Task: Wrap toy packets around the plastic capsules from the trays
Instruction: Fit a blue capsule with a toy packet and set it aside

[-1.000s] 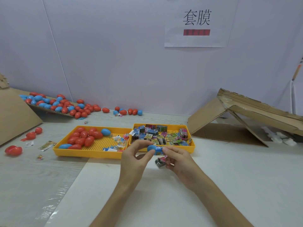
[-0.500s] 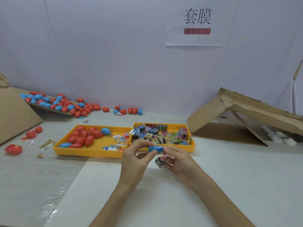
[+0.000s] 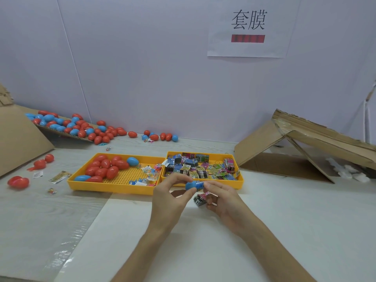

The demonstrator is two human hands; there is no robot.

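Observation:
A blue plastic capsule (image 3: 191, 186) is held above the white table between my two hands. My left hand (image 3: 173, 197) pinches its left end. My right hand (image 3: 222, 200) grips its right end, where a blue printed toy packet (image 3: 200, 184) sits around it. Lower fingers of the right hand also clamp a few more packets (image 3: 201, 199). Behind the hands stand two yellow trays. The left tray (image 3: 114, 188) holds red and blue capsules (image 3: 105, 168) and small toy bits. The right tray (image 3: 240, 181) is filled with colourful packets (image 3: 195, 165).
Several red and blue capsules (image 3: 81, 127) are heaped on a cardboard flap at the back left, with a few loose ones (image 3: 18, 182) on the table's left. A collapsed cardboard box (image 3: 305, 147) lies at the right. A paper sign (image 3: 248, 27) hangs on the wall.
The packet has slid a little further onto the capsule's right end. Both hands have stayed in the same spot in front of the trays.

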